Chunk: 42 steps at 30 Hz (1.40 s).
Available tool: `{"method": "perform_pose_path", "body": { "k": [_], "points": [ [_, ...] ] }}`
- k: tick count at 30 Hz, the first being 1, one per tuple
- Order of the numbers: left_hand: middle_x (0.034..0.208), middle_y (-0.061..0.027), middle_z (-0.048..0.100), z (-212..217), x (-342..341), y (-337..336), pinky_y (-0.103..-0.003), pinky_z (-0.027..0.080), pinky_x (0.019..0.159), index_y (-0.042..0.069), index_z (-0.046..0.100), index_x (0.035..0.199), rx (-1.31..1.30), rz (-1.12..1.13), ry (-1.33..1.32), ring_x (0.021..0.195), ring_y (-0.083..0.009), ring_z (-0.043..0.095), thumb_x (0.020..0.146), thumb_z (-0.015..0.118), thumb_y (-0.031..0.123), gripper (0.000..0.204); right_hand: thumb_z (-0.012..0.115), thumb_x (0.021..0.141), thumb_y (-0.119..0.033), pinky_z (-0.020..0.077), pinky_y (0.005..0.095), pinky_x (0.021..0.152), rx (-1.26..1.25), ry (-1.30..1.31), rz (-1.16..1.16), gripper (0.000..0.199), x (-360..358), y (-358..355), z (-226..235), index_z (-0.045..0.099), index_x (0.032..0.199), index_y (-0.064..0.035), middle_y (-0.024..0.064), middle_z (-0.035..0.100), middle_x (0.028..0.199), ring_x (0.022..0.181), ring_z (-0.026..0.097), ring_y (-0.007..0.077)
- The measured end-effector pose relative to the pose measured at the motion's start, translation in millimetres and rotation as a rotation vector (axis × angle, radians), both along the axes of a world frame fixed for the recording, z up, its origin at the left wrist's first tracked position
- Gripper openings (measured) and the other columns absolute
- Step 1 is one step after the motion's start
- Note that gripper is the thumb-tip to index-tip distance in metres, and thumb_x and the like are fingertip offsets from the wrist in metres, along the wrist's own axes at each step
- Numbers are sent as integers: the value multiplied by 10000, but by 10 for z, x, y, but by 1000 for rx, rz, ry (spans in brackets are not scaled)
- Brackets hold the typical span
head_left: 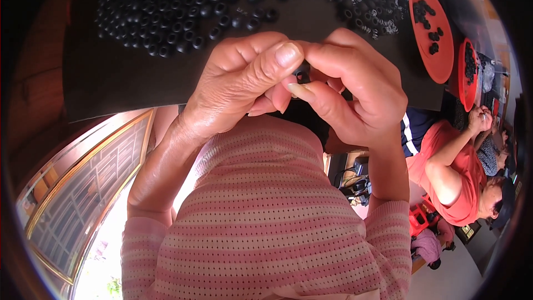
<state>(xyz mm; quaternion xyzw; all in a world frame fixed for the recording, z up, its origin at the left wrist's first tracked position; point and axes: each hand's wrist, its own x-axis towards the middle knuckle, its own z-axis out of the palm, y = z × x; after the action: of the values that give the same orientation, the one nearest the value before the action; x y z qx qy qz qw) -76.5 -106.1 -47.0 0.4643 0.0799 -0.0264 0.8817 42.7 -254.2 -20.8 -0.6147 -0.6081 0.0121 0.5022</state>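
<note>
My left hand (236, 78) and my right hand (363, 80) meet in front of my chest, above the near side of the dark table. Between their fingertips they pinch a small black piece (301, 75), which looks rounded and hollow like those on the table. Most of it is hidden behind fingers and thumbs. My left thumb presses from above, while the right thumb and index finger close round its right side. Beyond my hands, many loose black hollow pieces (183, 8) lie heaped on the tabletop (127, 80). Small clear coil springs (383, 22) are scattered among the pieces at the far right.
A red oval tray (438, 58) with several black pieces stands at the table's right side. Another red tray (469, 91) with black parts lies beyond it. A co-worker in a red shirt (452, 183) sits to my right, hands together. A gold-framed glass panel (100, 189) is at left.
</note>
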Motion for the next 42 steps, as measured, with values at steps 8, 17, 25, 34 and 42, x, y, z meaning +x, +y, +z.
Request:
{"method": "perform_pose_path", "body": {
  "k": [8,17,25,34,42],
  "points": [
    [725,-46,595,8,42,-44,-186,250,399,-31,601,1002,50,-27,-76,490,-28,403,990,532,328,366,735,745,27,366,220,448,-40,76,-63,266,-80,-80,-81,638,990,58,67,582,723,541,506,88],
    [704,-9,578,71,34,-18,-181,311,436,18,609,855,69,-48,-33,507,-32,391,1006,511,305,339,739,774,-21,387,234,495,-72,-7,-12,343,41,-119,-69,632,1088,69,86,619,783,593,504,119],
    [716,27,523,125,2,-89,-173,318,502,37,599,897,242,-15,-4,596,-20,416,1023,464,353,366,758,774,-32,423,247,517,-132,50,-141,316,-111,-146,21,643,1060,38,109,637,787,616,540,145],
    [729,27,520,122,-14,-176,-171,335,525,56,608,955,302,75,-5,617,-20,422,1018,469,375,354,767,774,-9,447,252,472,92,-121,-261,237,-236,-170,-166,621,959,15,125,633,750,551,581,167],
    [669,10,531,75,3,-47,-168,326,463,26,601,905,242,-55,-39,547,-24,431,997,509,380,378,758,791,-125,413,251,518,-162,46,-83,378,7,-198,-17,627,1110,31,83,573,729,613,530,156]
  ]
}}
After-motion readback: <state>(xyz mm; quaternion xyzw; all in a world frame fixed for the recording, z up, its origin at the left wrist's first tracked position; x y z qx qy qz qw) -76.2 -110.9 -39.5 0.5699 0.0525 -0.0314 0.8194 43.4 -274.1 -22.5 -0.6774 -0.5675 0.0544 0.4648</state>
